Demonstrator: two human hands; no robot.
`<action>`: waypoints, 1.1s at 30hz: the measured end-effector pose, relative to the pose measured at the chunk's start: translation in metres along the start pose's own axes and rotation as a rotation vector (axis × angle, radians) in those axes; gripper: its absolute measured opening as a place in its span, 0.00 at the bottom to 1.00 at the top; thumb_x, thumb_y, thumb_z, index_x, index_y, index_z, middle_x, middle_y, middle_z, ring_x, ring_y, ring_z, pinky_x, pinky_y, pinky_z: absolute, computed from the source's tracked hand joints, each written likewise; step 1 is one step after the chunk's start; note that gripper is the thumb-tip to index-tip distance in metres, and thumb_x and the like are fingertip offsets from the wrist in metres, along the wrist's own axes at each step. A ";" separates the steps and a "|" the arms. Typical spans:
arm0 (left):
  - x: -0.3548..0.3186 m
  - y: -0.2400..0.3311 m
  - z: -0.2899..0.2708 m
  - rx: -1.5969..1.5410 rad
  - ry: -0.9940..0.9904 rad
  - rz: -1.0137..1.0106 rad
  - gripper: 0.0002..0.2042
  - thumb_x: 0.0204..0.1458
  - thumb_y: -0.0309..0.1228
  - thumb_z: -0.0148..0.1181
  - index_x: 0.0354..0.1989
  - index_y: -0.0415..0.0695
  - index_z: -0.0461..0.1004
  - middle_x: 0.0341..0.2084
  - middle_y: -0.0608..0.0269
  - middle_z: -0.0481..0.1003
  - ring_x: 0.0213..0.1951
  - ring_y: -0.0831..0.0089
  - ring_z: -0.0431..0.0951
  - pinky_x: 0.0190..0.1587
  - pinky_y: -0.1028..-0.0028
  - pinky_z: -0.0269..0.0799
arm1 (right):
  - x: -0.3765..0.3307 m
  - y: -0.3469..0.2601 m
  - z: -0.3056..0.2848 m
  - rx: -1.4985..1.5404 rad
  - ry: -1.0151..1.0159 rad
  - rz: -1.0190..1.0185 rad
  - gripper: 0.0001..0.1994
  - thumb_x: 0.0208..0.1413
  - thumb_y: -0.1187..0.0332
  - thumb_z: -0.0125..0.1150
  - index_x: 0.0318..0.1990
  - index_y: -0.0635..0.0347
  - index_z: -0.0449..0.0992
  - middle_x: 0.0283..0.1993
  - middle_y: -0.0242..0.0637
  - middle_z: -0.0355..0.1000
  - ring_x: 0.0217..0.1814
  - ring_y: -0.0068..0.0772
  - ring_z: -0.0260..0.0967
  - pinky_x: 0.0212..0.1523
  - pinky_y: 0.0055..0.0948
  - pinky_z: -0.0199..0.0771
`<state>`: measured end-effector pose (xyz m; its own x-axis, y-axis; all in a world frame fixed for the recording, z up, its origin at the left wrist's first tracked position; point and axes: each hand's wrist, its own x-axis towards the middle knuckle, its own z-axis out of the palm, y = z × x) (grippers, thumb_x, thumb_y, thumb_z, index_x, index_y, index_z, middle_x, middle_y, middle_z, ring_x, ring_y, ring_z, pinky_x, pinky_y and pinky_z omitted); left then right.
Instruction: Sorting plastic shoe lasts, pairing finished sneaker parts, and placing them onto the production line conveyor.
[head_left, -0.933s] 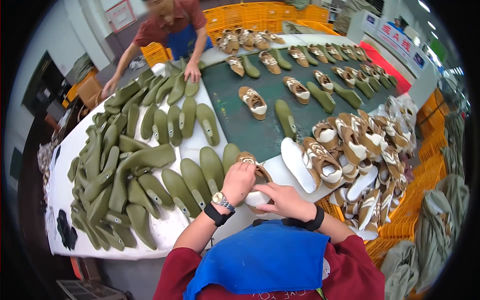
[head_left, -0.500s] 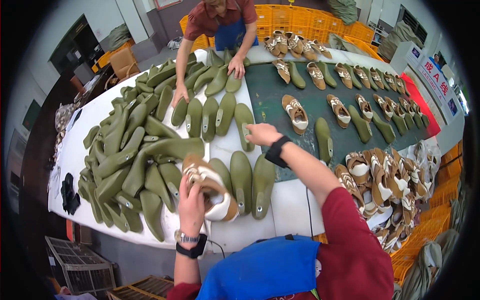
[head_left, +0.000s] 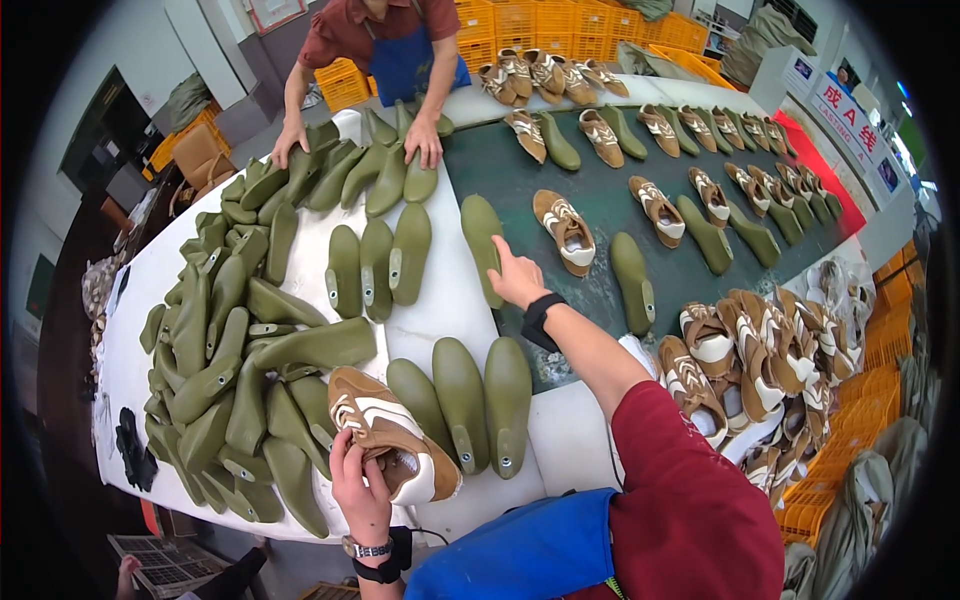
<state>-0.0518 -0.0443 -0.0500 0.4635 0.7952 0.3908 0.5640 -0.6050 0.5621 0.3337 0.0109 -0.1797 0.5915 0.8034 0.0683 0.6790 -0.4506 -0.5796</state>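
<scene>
My left hand [head_left: 362, 492] grips a brown sneaker with white stripes [head_left: 378, 420] by its collar, above the white table's near edge. The sneaker's toe points away from me. With the fingers of my right hand [head_left: 520, 278] I hold the edge of a green shoe last [head_left: 479, 235], which lies at the left border of the dark green conveyor belt [head_left: 590, 350]. Several lasts [head_left: 461, 400] lie side by side just beyond the sneaker. Farther off, a row of three lasts [head_left: 376, 268] rests on the white tabletop to the left of my right hand.
A large pile of green lasts [head_left: 230, 300] covers the table's left side. Sneakers and lasts [head_left: 657, 212] stand in rows along the belt. A heap of sneakers [head_left: 750, 350] sits at right, beside orange crates [head_left: 860, 400]. Across the table, a co-worker's hands [head_left: 424, 142] touch lasts.
My right hand has drawn its last rightward from the row to the belt's edge. The sneaker in my left hand is now steadier and toe-forward. A co-worker's hand has moved from that row to the pile.
</scene>
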 end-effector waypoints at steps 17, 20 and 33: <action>0.009 0.085 0.029 0.015 -0.222 0.491 0.12 0.53 0.25 0.53 0.45 0.34 0.71 0.47 0.45 0.70 0.48 0.51 0.70 0.52 0.63 0.65 | -0.206 -0.101 -0.085 0.519 -0.054 -0.484 0.12 0.43 0.64 0.57 0.36 0.54 0.75 0.31 0.41 0.73 0.34 0.47 0.70 0.31 0.41 0.69; 0.001 0.099 0.032 -0.064 -0.323 0.613 0.13 0.54 0.26 0.53 0.46 0.35 0.70 0.46 0.45 0.70 0.48 0.51 0.70 0.52 0.62 0.65 | -0.272 -0.104 -0.102 0.411 0.264 -0.655 0.09 0.42 0.69 0.58 0.34 0.55 0.71 0.34 0.40 0.65 0.35 0.44 0.66 0.29 0.40 0.66; -0.027 0.162 0.067 -0.078 -0.659 0.992 0.31 0.41 0.30 0.67 0.55 0.40 0.61 0.49 0.49 0.66 0.49 0.53 0.69 0.49 0.63 0.67 | -0.362 -0.050 -0.141 0.280 0.603 -0.271 0.10 0.43 0.71 0.54 0.35 0.62 0.66 0.28 0.45 0.68 0.30 0.51 0.68 0.29 0.45 0.67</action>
<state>0.0731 -0.1660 -0.0184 0.9480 -0.2054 0.2432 -0.2710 -0.9217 0.2777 0.1466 -0.3122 -0.0607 0.6103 0.4814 0.6291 0.7467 -0.0844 -0.6598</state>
